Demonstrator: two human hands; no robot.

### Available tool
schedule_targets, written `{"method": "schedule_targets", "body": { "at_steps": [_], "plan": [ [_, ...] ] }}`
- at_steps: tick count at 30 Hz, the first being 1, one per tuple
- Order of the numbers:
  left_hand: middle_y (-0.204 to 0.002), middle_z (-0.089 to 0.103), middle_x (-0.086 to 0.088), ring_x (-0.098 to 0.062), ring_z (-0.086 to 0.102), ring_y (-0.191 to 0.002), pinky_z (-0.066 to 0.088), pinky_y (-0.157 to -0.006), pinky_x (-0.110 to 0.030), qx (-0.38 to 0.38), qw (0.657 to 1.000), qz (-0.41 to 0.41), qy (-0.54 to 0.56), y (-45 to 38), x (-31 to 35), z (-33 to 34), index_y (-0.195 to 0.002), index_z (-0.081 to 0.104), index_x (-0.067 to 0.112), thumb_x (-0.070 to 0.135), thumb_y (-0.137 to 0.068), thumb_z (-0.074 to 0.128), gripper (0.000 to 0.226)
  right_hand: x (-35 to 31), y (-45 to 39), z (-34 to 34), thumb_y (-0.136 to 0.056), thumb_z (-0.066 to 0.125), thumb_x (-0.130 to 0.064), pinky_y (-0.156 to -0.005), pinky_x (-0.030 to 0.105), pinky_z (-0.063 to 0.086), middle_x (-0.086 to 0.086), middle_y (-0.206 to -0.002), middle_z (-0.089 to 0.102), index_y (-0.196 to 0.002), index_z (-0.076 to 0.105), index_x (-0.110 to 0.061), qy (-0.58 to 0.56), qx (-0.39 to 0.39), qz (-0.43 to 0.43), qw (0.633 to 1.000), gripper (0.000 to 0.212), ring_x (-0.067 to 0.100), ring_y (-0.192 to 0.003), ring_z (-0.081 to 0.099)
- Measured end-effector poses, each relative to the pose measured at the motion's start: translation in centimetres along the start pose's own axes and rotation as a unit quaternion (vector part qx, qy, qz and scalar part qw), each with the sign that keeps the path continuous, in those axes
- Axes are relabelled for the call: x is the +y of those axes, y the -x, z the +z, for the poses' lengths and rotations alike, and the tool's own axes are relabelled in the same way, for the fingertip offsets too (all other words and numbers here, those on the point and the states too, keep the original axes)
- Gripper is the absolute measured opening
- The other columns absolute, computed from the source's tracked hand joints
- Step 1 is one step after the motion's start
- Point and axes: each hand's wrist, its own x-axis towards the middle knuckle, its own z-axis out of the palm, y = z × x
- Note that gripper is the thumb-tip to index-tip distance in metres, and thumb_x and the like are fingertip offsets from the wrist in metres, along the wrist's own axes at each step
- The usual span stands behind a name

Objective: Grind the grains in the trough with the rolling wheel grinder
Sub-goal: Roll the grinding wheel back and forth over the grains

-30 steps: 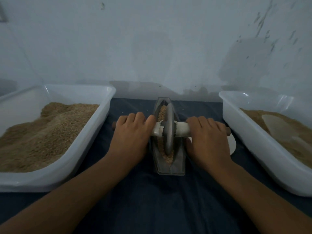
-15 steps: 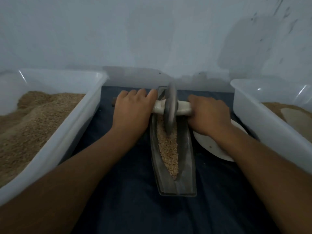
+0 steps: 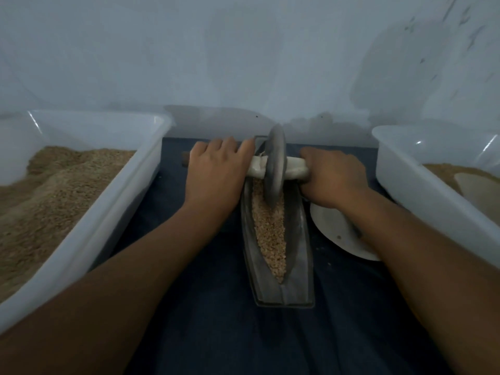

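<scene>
Head view: both hands (image 3: 216,171) (image 3: 334,175) grip wheel grinder (image 3: 274,169) over grains (image 3: 269,226)

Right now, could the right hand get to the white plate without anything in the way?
Probably yes. The right hand grips the grinder handle just above the plate; only its own forearm overlaps the plate, but it must let go first.

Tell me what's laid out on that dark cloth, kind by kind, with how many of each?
White plastic tubs: 2, left tub and right tub, both holding grain
Metal trough: 1
Rolling wheel grinder: 1
White plate: 1
Total: 5
</scene>
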Motion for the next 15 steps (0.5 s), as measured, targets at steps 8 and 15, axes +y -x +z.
{"method": "schedule_targets", "body": {
  "at_steps": [8,15],
  "plan": [
    [-0.09,0.05,-0.006,-0.028,0.049,-0.082,0.034,-0.075,-0.039,0.016,1.0,0.005,0.001,2.7,0.8,-2.1,-0.101,0.05,0.019,0.02,-0.088,0.06,0.016,-1.1,4.8,-0.7,-0.082,0.064,-0.04,-0.065,0.035,0.03,-0.003,-0.085,0.059,-0.092,0.048,-0.026,-0.002,0.088,-0.023,0.996,0.023,0.027,-0.077,0.057],
    [-0.096,0.051,-0.003,-0.027,0.05,-0.086,0.033,-0.076,-0.038,-0.021,0.999,0.02,0.023,5.9,0.2,-4.8,-0.111,0.055,0.022,0.025,-0.077,0.069,0.037,-2.6,9.5,-1.9,-0.079,0.073,-0.028,-0.077,0.038,0.033,0.0,-0.092,0.06,-0.103,0.061,-0.019,-0.012,0.186,-0.04,0.982,0.028,0.025,-0.083,0.054]
  ]
}}
